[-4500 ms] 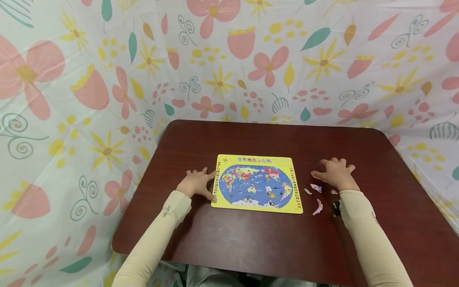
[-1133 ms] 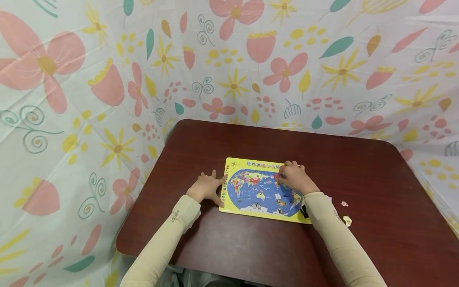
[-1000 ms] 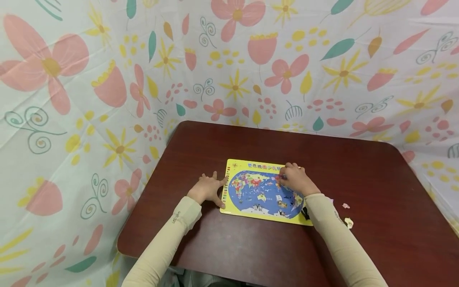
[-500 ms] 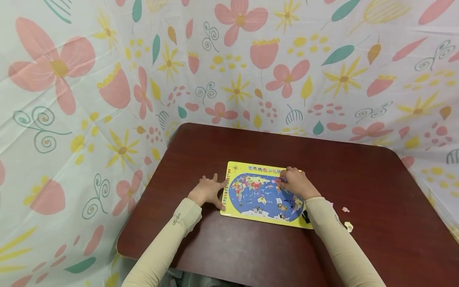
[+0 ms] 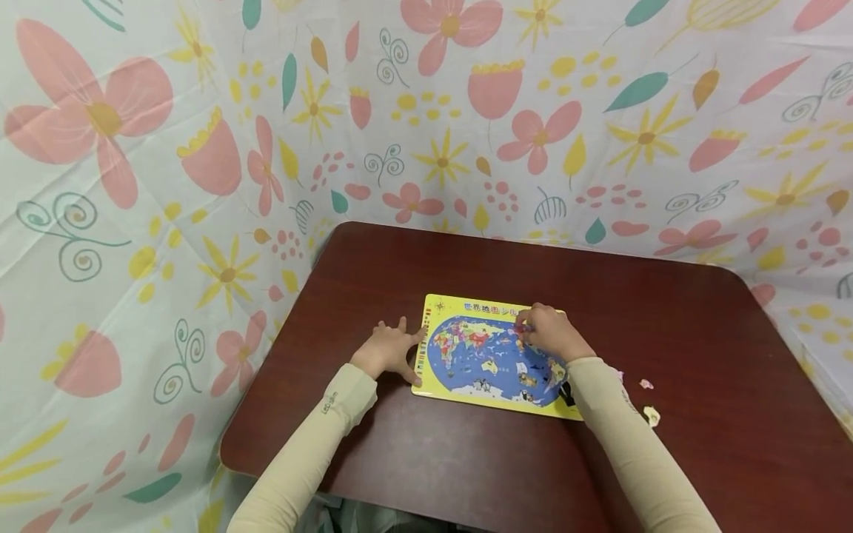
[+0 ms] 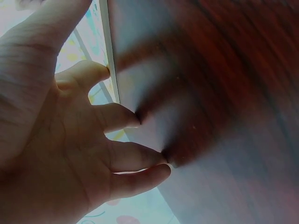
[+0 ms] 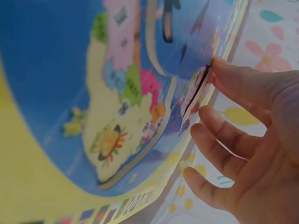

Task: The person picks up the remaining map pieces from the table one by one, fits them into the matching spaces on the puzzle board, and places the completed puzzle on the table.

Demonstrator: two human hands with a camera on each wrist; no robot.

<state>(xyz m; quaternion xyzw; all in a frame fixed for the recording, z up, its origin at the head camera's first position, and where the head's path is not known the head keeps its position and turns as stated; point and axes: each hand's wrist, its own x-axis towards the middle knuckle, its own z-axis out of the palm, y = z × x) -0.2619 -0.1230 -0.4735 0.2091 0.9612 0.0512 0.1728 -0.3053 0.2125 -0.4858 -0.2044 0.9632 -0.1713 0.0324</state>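
A yellow-bordered world map puzzle board (image 5: 480,400) with a blue oval sea lies on the dark red-brown table. My left hand (image 5: 389,349) rests beside the board's left edge, fingers spread and thumb by the lower left corner. In the left wrist view, the fingertips (image 6: 161,156) come down on the tabletop. Over the upper right of the map is my right hand (image 5: 552,334). Its thumb and index finger pinch a small pinkish map puzzle piece (image 7: 194,93), seen nearly edge-on against the board in the right wrist view.
Right of the board lie a small pink loose piece (image 5: 646,384) and a pale yellow one (image 5: 651,416). Another pale piece peeks out beside the right sleeve (image 5: 609,400). A flowered cloth (image 5: 426,111) hangs behind the table (image 5: 480,466).
From the loose pieces on the right, my right hand has come left onto the map with a pink piece. Over the last second it stays there. The left hand keeps its place at the board.
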